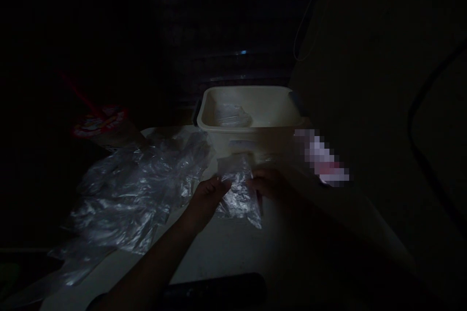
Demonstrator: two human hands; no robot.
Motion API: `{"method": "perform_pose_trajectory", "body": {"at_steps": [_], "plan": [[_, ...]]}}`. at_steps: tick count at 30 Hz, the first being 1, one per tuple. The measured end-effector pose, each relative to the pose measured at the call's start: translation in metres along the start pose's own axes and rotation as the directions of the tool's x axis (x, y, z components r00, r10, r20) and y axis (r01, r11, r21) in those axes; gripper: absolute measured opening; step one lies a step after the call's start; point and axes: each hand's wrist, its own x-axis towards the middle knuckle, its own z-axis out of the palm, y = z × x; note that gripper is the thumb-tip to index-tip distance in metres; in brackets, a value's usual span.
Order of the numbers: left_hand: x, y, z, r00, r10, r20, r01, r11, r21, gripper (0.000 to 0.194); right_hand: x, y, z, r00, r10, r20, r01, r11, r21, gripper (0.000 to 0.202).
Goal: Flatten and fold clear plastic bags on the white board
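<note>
Held bag: a crinkled clear plastic bag (238, 193), directly between the 2 hands, low over the bench (209, 255); whether its underside touches the surface I cannot tell.
Bag's long axis: roughly fore-and-aft, away from the person, with the near end slanting down toward the right.
Left hand (208, 198): pinching the bag's left edge, thumb on top, forearm coming in from the lower left.
Right hand (272, 183): at the bag's right edge with fingers seemingly closed on it; deep shadow hides the exact grip.
Nearer hand: neither by a clear margin, since both meet the bag on opposite sides.
Pale tub (264, 143): straight beyond the bag and both hands, its long side facing the person; the bag's far end points toward its front wall and sits just short of it in view.
Inside the tub: some clear plastic (229, 115) in the left part.
Loose plastic pile (124, 199): left of the held bag, spread over the bench's left side, nearer the left hand than the right.
Red-rimmed container (100, 126): behind the pile, far left, with a red stick rising from it.
Pixelated patch (324, 159): right of the tub, beyond the right hand; its content cannot be told.
</note>
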Motion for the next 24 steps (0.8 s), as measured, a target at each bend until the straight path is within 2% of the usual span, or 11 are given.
{"method": "perform_pose_trajectory", "body": {"at_steps": [3, 12, 15, 21, 24], "plan": [[-0.001, 0.004, -0.001, 0.997, -0.045, 0.060, 0.045, 0.999, -0.004, 0.021, -0.002, -0.004, 0.000, 0.999, -0.031, 0.033, 0.032, 0.999, -0.035, 0.021], [-0.002, 0.005, 0.000, 0.996, -0.072, 0.045, 0.075, 0.994, -0.079, 0.024, -0.002, 0.000, 0.003, 0.990, -0.080, 0.112, 0.082, 0.997, -0.015, 0.022], [-0.003, 0.007, 0.000, 0.994, -0.095, 0.054, 0.099, 0.992, -0.079, 0.026, -0.001, 0.003, 0.002, 0.993, -0.068, 0.093, 0.067, 0.998, 0.014, 0.020], [0.000, 0.003, -0.003, 0.998, -0.031, 0.055, 0.036, 0.995, -0.092, 0.019, 0.000, 0.005, 0.002, 0.998, -0.046, 0.053, 0.041, 0.996, 0.080, 0.017], [0.001, -0.002, -0.008, 1.000, 0.025, 0.018, -0.025, 1.000, -0.013, 0.011, 0.001, 0.003, 0.002, 1.000, 0.009, 0.021, -0.012, 0.987, 0.158, 0.016]]}}
